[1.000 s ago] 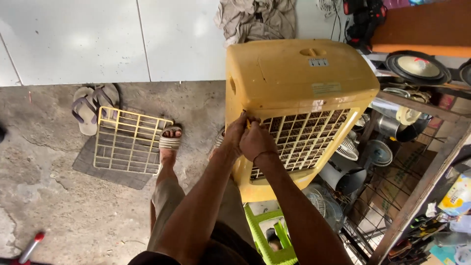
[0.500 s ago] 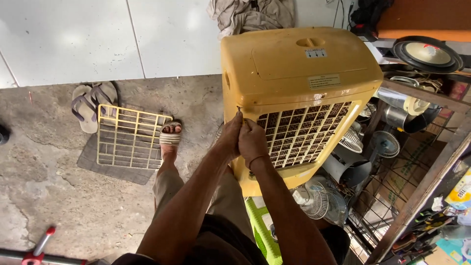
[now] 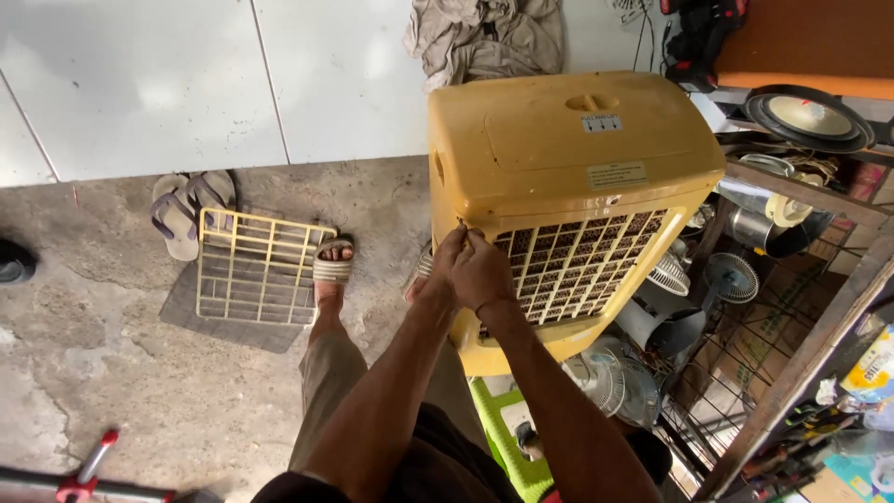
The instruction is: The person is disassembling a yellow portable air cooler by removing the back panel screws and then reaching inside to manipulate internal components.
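A yellow air cooler (image 3: pixel 559 149) stands in front of me, its front grille (image 3: pixel 587 261) tilted toward me. Both my hands meet at the grille's upper left corner. My left hand (image 3: pixel 440 272) pinches the corner edge with its fingertips. My right hand (image 3: pixel 486 275) is curled beside it, fingers hooked on the grille's top bars. What lies under the fingers is hidden. A loose yellow grille panel (image 3: pixel 261 265) lies on a dark mat (image 3: pixel 186 312) on the concrete floor to the left.
My sandalled foot (image 3: pixel 332 265) rests by the loose panel. A pair of sandals (image 3: pixel 186 210) sits near the white tiled wall. A green stool (image 3: pixel 503 438) stands under the cooler. Small fans (image 3: pixel 731 275) and a cluttered wooden shelf (image 3: pixel 810 354) crowd the right. A red-tipped tool (image 3: pixel 84 475) lies bottom left.
Both hands stay at the same grille corner. The view has shifted slightly, and the left fingers have crept a little higher along the corner edge.
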